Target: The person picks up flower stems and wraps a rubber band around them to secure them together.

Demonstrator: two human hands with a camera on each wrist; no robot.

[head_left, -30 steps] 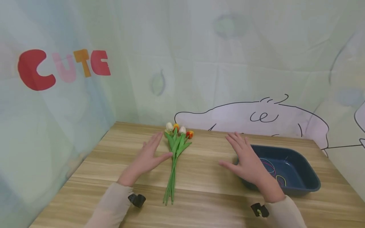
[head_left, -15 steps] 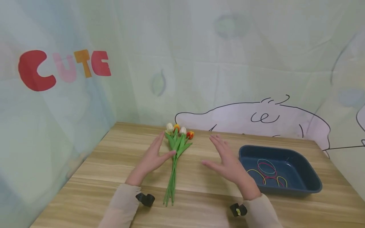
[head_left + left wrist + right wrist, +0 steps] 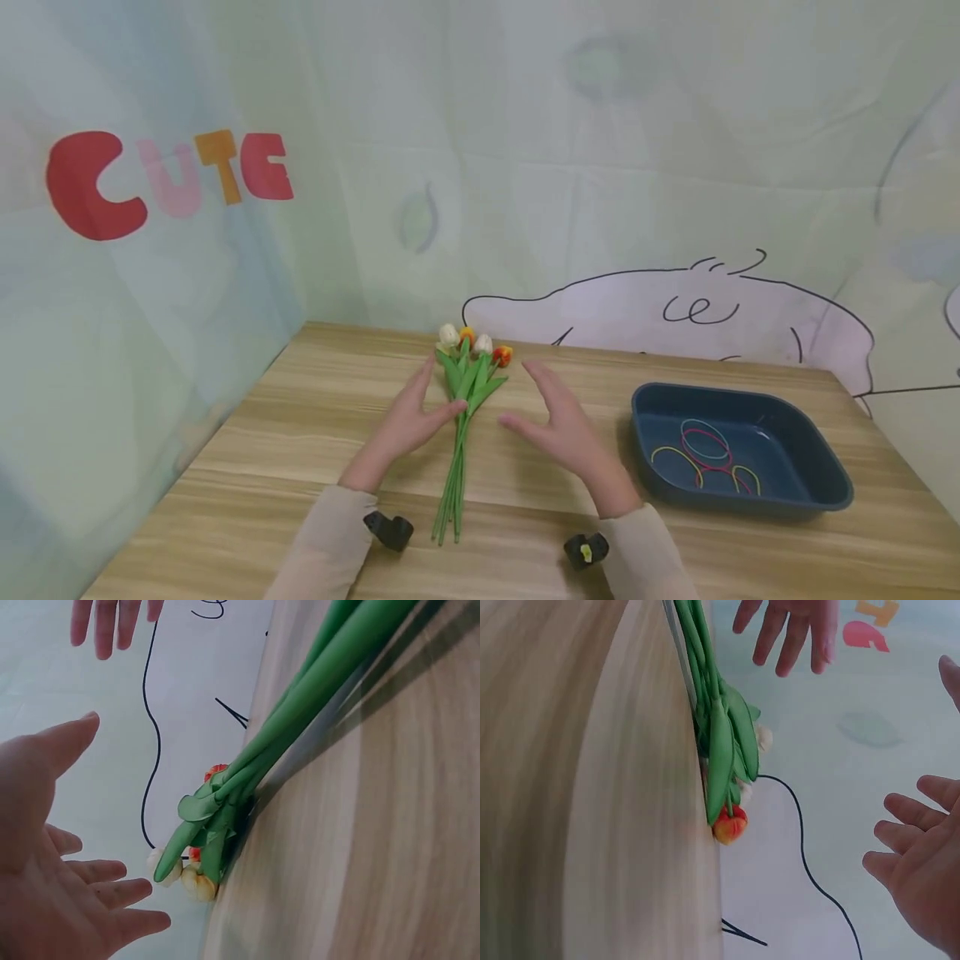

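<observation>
Flanking tulips (image 3: 461, 433), lower centre: left hand (image 3: 411, 421), right hand (image 3: 562, 429), fingers apart, holding nothing. Loose bands (image 3: 705, 457), lower right, in dark-blue tray (image 3: 750, 503), presumably to keep them together.

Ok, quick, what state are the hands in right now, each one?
Left hand: open, holding nothing.
Right hand: open, holding nothing, apart from the flowers.
</observation>
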